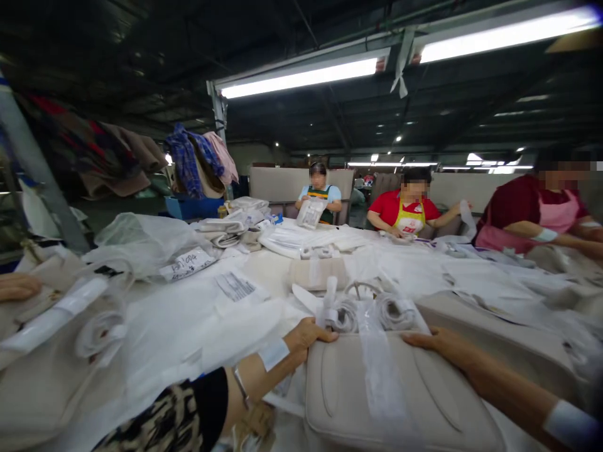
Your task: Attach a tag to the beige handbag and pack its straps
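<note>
A beige leather-like handbag lies flat in front of me with a clear plastic strip running down its middle. My left hand grips the bag's far left corner, thumb on top. At the far right corner rests my right hand, fingers laid along the top edge. Just beyond the bag lie wrapped white handles or straps.
Clear plastic bags and white wrapped goods cover the long table. Three other people work at the far and right side. Another person's hand rests at the left edge. More beige bags lie mid-table.
</note>
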{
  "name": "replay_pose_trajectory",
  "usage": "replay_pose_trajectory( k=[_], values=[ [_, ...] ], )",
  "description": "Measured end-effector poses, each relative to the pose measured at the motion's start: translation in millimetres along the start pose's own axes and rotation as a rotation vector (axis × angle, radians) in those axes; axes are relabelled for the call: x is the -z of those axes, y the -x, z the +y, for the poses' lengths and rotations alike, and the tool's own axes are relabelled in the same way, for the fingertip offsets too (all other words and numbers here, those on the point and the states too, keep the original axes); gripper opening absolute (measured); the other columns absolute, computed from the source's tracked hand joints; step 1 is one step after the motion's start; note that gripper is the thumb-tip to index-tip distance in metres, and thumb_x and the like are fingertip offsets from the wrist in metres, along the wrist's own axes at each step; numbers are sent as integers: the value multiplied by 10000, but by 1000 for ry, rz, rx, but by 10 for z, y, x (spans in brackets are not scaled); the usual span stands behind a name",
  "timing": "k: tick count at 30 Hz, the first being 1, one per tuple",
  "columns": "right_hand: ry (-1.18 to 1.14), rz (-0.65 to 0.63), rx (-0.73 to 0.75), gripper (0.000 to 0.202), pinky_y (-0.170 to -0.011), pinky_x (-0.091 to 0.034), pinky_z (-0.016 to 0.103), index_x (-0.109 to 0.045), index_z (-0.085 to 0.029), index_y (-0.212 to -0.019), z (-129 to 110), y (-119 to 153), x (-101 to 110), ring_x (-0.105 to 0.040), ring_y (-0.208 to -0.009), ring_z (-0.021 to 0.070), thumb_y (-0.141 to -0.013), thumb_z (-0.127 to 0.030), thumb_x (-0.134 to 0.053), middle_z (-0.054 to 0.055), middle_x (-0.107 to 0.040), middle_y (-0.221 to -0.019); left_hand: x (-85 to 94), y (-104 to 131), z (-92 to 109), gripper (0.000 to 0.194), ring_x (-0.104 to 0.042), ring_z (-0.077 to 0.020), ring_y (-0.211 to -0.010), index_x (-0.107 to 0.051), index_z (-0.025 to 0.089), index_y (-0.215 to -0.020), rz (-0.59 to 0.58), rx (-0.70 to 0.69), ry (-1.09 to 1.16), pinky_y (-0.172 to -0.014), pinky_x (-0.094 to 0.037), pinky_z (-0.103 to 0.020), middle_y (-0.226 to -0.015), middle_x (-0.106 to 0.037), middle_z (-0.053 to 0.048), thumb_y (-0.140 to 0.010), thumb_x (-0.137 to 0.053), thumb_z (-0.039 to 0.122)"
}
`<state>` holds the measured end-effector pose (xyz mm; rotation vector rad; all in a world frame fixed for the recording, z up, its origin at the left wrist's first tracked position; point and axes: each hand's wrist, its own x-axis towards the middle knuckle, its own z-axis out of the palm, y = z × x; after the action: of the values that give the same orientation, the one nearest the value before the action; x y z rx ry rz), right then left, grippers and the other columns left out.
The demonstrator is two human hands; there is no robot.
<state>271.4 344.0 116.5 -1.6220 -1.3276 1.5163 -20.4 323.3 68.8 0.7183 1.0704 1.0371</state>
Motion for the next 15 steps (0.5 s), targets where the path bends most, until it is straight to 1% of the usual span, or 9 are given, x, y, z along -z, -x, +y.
replay_pose_trajectory(
  k=[2,4,6,8,10,11,13,15],
  values=[
    [5,1,-49,520,-573,-568,368,-654,-150,-962,-172,-282,-200,-700,-716,314,-601,-489,-809,157,-730,-846,248,-103,216,503,-653,-231,-622,-670,107,-826,37,10,1,-622,-546,-361,-719,-699,-81,-360,-855,144],
    [12,16,-70,630,-618,-577,352,-622,-153,-1102,-424,-553,-399,-705,-805,308,-599,-478,-816,155,-726,-960,488,-205,491,517,-657,-234,-634,-669,113,-843,71,1,2,-623,-548,-360,-729,-705,-77,-363,-858,153],
    [6,7,-45,772,-637,-581,351,-554,-131,-1245,-724,-837,-576,-702,-852,310,-603,-465,-824,172,-710,-1042,707,-343,806,536,-660,-236,-646,-664,115,-851,98,-24,0,-641,-551,-365,-734,-707,-74,-357,-864,162],
    [4,13,15,919,-629,-580,358,-460,-77,-1352,-1041,-1143,-710,-700,-859,317,-600,-448,-835,207,-691,-1083,893,-548,1132,554,-659,-236,-647,-656,111,-856,112,-62,-13,-656,-553,-372,-736,-707,-75,-349,-873,171],
    [-1,36,91,1018,-633,-580,353,-387,-41,-1409,-1348,-1471,-790,-697,-879,317,-588,-423,-851,230,-667,-1139,1035,-832,1445,577,-658,-233,-648,-645,113,-866,123,-118,-32,-662,-550,-374,-743,-706,-72,-346,-883,185],
    [-7,47,130,1033,-640,-580,346,-370,-39,-1422,-1492,-1641,-809,-695,-893,312,-588,-409,-854,230,-657,-1165,1088,-1000,1592,591,-658,-233,-654,-639,116,-876,126,-150,-44,-667,-549,-373,-753,-705,-71,-344,-887,191],
    [-20,60,203,999,-660,-579,325,-373,-62,-1427,-1750,-1988,-816,-692,-916,294,-605,-374,-849,207,-652,-1197,1163,-1369,1853,625,-658,-230,-667,-625,124,-899,135,-218,-74,-675,-546,-369,-770,-702,-65,-339,-892,201],
    [-25,70,274,953,-674,-574,313,-380,-75,-1426,-1947,-2340,-805,-688,-924,282,-630,-335,-836,189,-659,-1197,1213,-1744,2056,662,-656,-223,-680,-609,134,-932,147,-280,-113,-685,-545,-364,-788,-698,-57,-340,-894,219]
  ],
)
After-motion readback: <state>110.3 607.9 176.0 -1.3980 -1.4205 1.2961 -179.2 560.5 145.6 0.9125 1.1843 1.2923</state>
